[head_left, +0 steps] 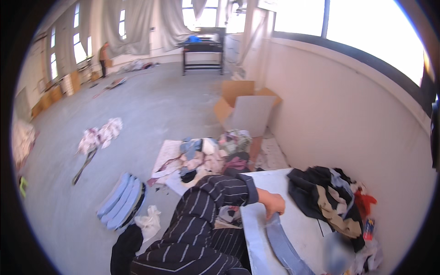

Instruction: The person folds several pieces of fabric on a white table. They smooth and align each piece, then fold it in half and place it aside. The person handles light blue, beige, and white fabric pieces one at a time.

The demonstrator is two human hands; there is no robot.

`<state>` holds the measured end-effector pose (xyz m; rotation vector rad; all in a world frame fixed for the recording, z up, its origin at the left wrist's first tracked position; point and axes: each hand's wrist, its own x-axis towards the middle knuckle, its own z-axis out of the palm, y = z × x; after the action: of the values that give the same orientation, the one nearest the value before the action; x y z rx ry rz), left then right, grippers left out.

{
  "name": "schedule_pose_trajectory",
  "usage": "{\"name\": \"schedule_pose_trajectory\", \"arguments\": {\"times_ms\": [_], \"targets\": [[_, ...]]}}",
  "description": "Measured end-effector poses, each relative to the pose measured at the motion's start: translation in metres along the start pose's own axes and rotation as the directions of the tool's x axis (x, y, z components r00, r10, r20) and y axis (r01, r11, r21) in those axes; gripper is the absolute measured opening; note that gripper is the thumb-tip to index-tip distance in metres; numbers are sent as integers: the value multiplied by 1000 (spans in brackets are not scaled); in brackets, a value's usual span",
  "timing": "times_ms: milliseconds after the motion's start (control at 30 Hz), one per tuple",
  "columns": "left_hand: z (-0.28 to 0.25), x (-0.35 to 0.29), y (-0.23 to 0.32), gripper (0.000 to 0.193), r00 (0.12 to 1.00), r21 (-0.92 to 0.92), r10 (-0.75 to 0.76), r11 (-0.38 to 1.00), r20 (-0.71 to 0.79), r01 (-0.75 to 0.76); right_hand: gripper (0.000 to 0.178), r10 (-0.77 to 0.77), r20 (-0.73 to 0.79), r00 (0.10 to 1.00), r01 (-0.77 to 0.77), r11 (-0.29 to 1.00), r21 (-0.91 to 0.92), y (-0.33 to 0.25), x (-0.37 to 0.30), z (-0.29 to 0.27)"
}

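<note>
My left arm, in a dark sleeve with pale stripes, bends across to the right. My left hand is closed on the far end of a long grey-blue fabric strip, over a white tabletop. The strip curves from the fingers toward the lower edge of the view. To the right of the hand, a heap of black cloth with a tan piece lies on the table. A blurred grey-blue patch covers part of the table's near right. My right hand is not in view.
Beyond the table, a cloth pile and an open cardboard box stand by the wall. Stacked light-blue bundles and a white bag lie on the left floor. A person stands far off near a black-framed table.
</note>
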<state>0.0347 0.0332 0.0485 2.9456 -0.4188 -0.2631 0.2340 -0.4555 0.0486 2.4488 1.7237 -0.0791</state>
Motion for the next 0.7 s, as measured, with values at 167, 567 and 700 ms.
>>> {"name": "schedule_pose_trajectory", "arguments": {"times_ms": [167,567,700], "targets": [[-16,-56,40,44,973,-83,-143,988,-182,130,42,-1,57,998,3,1000,-21,-13,-5,-32],[-39,-277,103,39,631,-230,-563,815,-534,533,43,-433,-125,893,391,882,-264,-77,131,-154],[-49,-354,133,40,484,-218,-625,722,-613,657,50,-545,-122,829,520,833,-190,-113,195,-174]]}}
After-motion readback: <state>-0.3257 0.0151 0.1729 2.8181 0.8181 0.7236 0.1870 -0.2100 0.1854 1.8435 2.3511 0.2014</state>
